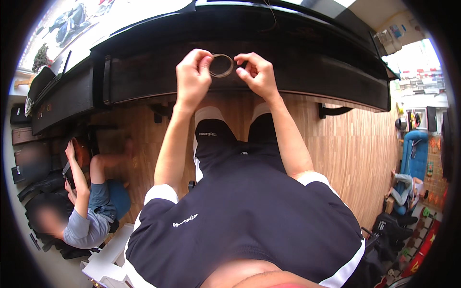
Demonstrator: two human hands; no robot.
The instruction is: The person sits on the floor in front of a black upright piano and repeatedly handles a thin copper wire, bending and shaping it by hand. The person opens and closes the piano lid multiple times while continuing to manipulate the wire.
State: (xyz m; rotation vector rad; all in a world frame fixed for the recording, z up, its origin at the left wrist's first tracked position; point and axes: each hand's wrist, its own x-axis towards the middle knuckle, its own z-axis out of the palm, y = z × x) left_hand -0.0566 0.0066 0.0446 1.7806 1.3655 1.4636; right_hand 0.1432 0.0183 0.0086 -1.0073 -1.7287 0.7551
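My left hand (pixel 192 74) and my right hand (pixel 257 72) hold a small coil of thin wire (pixel 221 65) between them, thumbs and forefingers pinching its two sides. The coil is a round loop, held up in front of the long dark edge of a black grand piano (pixel 240 36). Both forearms reach up from my lap; I wear a black shirt and black shorts with white trim.
A wooden floor (pixel 355 144) runs under the piano. At the left a person (pixel 86 211) sits on the floor among dark bags. Another person (pixel 403 187) sits by a blue chair at the right. A white seat (pixel 108 261) is below me.
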